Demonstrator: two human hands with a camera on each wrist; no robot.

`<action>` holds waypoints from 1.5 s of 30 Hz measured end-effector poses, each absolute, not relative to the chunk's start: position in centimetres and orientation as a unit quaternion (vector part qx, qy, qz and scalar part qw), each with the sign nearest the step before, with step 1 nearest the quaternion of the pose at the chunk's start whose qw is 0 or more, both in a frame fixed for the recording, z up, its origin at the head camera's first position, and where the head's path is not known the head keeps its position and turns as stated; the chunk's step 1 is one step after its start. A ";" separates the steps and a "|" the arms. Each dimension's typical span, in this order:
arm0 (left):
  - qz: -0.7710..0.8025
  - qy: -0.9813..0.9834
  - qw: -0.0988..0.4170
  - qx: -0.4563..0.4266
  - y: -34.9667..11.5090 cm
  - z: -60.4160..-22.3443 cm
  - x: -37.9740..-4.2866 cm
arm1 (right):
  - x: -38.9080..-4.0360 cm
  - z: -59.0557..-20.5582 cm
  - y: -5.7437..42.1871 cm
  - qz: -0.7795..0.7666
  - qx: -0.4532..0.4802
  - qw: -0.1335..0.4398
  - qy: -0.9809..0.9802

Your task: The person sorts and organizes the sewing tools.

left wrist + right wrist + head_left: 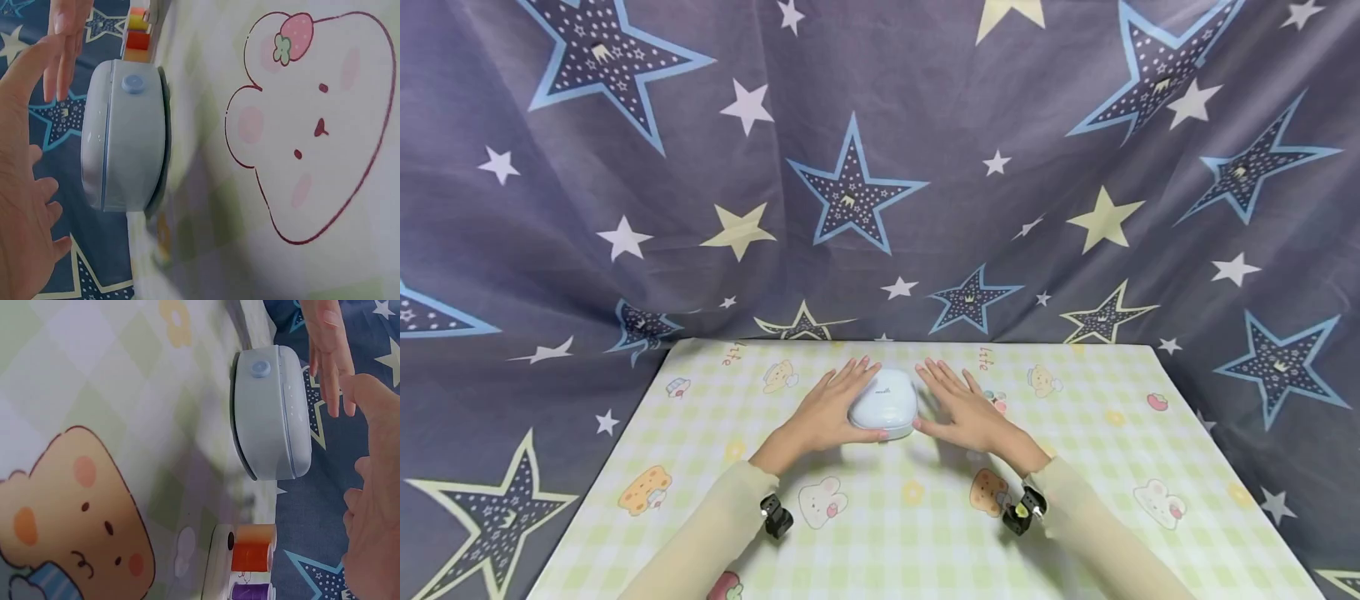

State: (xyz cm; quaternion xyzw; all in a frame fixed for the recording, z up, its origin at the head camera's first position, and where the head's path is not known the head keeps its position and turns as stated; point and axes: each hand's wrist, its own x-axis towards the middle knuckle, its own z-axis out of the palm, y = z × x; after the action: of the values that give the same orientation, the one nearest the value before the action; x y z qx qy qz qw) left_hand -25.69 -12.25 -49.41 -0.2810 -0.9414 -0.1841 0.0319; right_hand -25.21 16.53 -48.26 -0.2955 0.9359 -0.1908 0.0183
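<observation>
A pale blue, rounded lidded case [883,406] sits on the table between my two hands in the head view. Its seam and a round button [132,84] face me in both wrist views. My left hand [829,414] is spread at the case's left side, thumb stretched along the front edge and fingertips by the back left. On the other side my right hand [972,418] has its fingers extended, with the thumb tip right at the case's front right corner. Neither hand is curled round the case.
To the right of the case, partly hidden by my right hand, lies a white holder [217,565] with several coloured spool-like cylinders [251,556]. A checked tablecloth [910,533] with cartoon prints covers the table. A dark star-patterned curtain [850,283] hangs behind it.
</observation>
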 end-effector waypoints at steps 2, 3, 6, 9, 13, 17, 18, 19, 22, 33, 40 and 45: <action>-0.195 -0.940 0.034 -0.278 -12.4 -49.6 -25.7 | -25.2 -48.2 16.5 -0.198 -0.298 0.011 0.934; -0.204 -0.938 0.035 -0.278 -12.5 -49.6 -25.7 | -25.2 -48.2 16.6 -0.201 -0.298 0.007 0.933; -0.237 -0.932 0.031 -0.271 -12.6 -49.8 -25.8 | -25.3 -48.2 16.7 -0.214 -0.297 0.001 0.931; -0.302 -0.920 0.011 -0.250 -12.7 -50.2 -26.1 | -25.4 -48.2 16.7 -0.229 -0.296 -0.012 0.927; -0.407 -0.885 -0.020 -0.225 -13.2 -51.0 -26.4 | -25.5 -48.1 16.6 -0.253 -0.305 -0.034 0.918; -0.463 -0.860 -0.043 -0.212 -13.6 -51.8 -26.6 | -25.8 -47.9 16.5 -0.266 -0.319 -0.042 0.909; -0.466 -0.858 -0.047 -0.210 -13.6 -52.0 -26.6 | -25.9 -47.8 16.5 -0.267 -0.322 -0.043 0.907; -0.468 -0.858 -0.049 -0.207 -13.7 -52.1 -26.7 | -26.0 -47.7 16.5 -0.270 -0.325 -0.043 0.905; -0.460 -0.862 -0.051 -0.206 -13.6 -52.4 -27.0 | -26.3 -47.5 16.4 -0.280 -0.329 -0.034 0.901; -0.421 -0.883 -0.044 -0.203 -13.7 -53.6 -28.1 | -27.6 -48.3 14.6 -0.268 -0.344 0.005 0.900; -0.435 -0.878 -0.041 -0.194 -14.0 -54.2 -28.2 | -27.8 -48.8 13.4 -0.228 -0.362 -0.005 0.904; -0.452 -0.870 -0.050 -0.191 -13.9 -54.3 -28.1 | -27.9 -49.0 13.0 -0.208 -0.362 -0.008 0.908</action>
State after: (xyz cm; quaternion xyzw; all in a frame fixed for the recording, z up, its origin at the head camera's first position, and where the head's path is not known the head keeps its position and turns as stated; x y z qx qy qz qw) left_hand -28.13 -13.91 -54.34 -0.1914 -0.8698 -0.4520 -0.0504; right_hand -27.89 12.96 -48.96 -0.3624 0.9084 -0.2082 -0.0084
